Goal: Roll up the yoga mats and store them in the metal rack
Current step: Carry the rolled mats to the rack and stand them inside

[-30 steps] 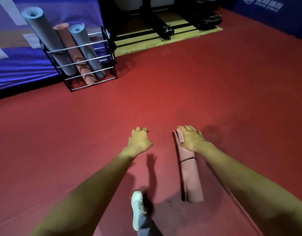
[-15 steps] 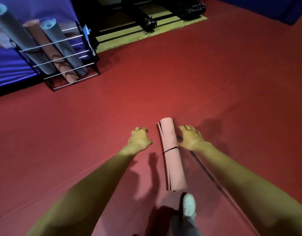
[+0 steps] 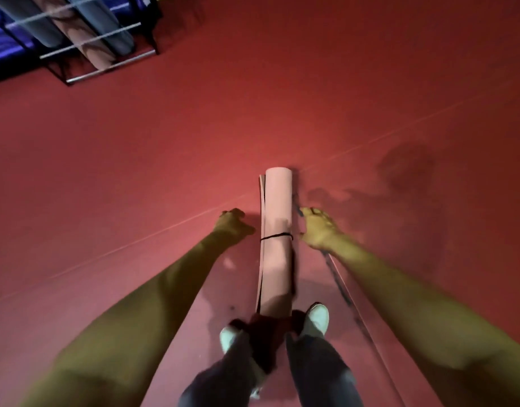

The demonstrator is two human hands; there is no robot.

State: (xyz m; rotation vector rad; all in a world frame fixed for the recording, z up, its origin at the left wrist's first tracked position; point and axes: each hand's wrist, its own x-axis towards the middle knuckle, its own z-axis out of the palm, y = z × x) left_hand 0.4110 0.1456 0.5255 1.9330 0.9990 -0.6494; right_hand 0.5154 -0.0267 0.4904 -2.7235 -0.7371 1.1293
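Head view: both bare arms reach down and forward, one on each side of a rolled mat.
Left fingers: the fingers [image 3: 232, 213] of the left hand [image 3: 233, 226] are loosely curled and hold nothing; the hand sits just left of the roll, with a strip of floor showing between them.
Right fingers: the fingers [image 3: 313, 212] of the right hand [image 3: 318, 230] are slightly spread and bent, gripping nothing; the hand is close beside the roll's right edge, and I cannot tell whether it touches.
Task thing: the pale pink rolled foam yoga mat [image 3: 277, 207] lies on the floor between the two hands, its length pointing away from the person and its loose outer edge along the left side.
Band: a thin black elastic band [image 3: 276, 237] circles the roll about midway, level with the hands.
Feet: the roll's near end lies between two white shoes [image 3: 318, 317], below dark trouser legs [image 3: 314, 374]; the end itself is hidden in shadow.
Floor: the smooth red floor [image 3: 341, 83] carries faint seam lines and the arms' shadows to the right.
Rack: the black metal rack with silver bars [image 3: 112, 66] stands well apart at the upper left, holding three leaning rolls: a grey-blue rolled mat [image 3: 106, 27], a pink-brown rolled mat [image 3: 73, 27] and a grey rolled mat [image 3: 43, 32].
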